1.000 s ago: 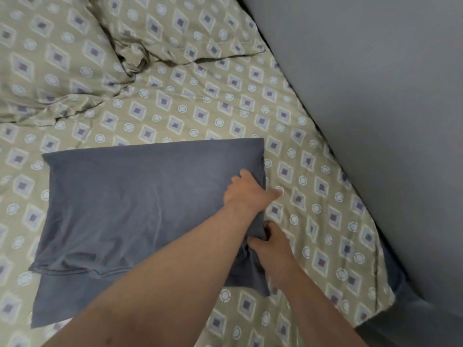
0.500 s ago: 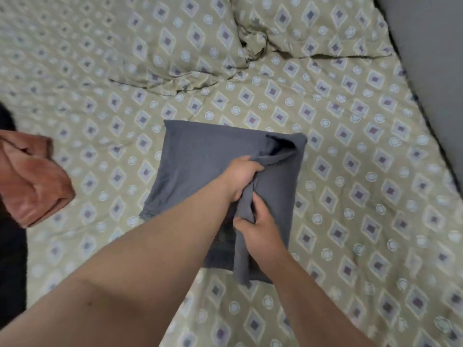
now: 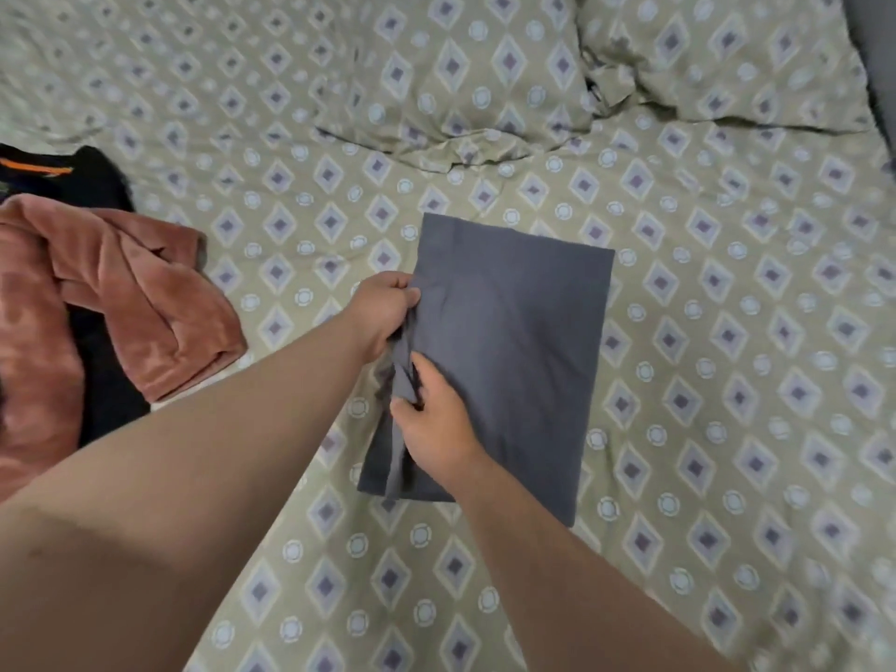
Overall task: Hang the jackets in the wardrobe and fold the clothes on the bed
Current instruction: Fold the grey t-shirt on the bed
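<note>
A grey garment [image 3: 514, 341] lies folded into a tall rectangle in the middle of the bed [image 3: 727, 429]. My left hand [image 3: 383, 308] pinches its left edge near the top. Lower down the same edge, my right hand [image 3: 431, 414] grips a bunched fold of the cloth. A rust-pink garment [image 3: 121, 293] lies crumpled at the left, on top of a black garment [image 3: 82, 181] with an orange stripe at its collar.
The bed sheet has a green pattern of diamonds and circles. Two pillows [image 3: 485, 80] in the same print lie at the head of the bed. A grey wall [image 3: 880, 50] borders the bed at the upper right.
The right half of the grey garment has been folded over to the left, making it narrower. Both hands moved left with the cloth edge. The view swung left, showing the pink and black garments.
</note>
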